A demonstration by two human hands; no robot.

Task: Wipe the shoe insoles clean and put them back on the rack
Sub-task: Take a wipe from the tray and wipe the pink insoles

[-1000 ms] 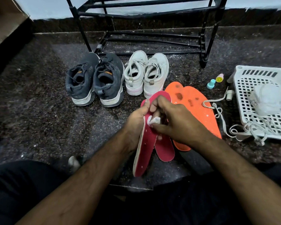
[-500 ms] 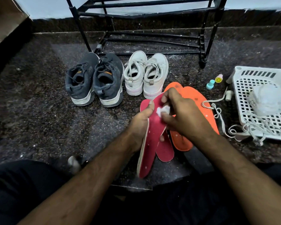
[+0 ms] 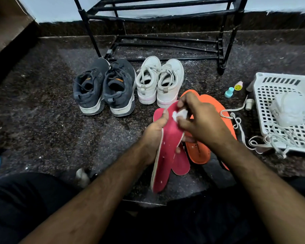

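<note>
- Wiping step in hand: right hand [image 3: 203,123] is pinching a small white wipe [image 3: 180,115] in closed fingertips, pressing it on the upper face of a pink insole [image 3: 167,148].
- Left hand [image 3: 154,132] is closed round that insole's left edge, thumb lying on top near the toe end, holding it tilted up off the floor [image 3: 42,111].
- Second pink insole [image 3: 180,163] is lying flat on the floor just behind the held one, partly hidden by it.
- Two orange insoles [image 3: 199,152] are lying on the floor to the right, overlapping, partly under the right arm; marks on them too hidden to judge.
- Grey sneakers [image 3: 104,87] and white sneakers [image 3: 159,81] are sitting on the floor in front of the black shoe rack [image 3: 157,16]; nothing is showing on the rack's visible bars.
- White basket [image 3: 285,110] and loose white laces [image 3: 236,124] are at right.
- Judgement: early in task, one insole being cleaned, none racked.
- Next move is probably calling for dragging the wipe down toward the heel, where white specks are showing, while the left hand is steadying the insole.
</note>
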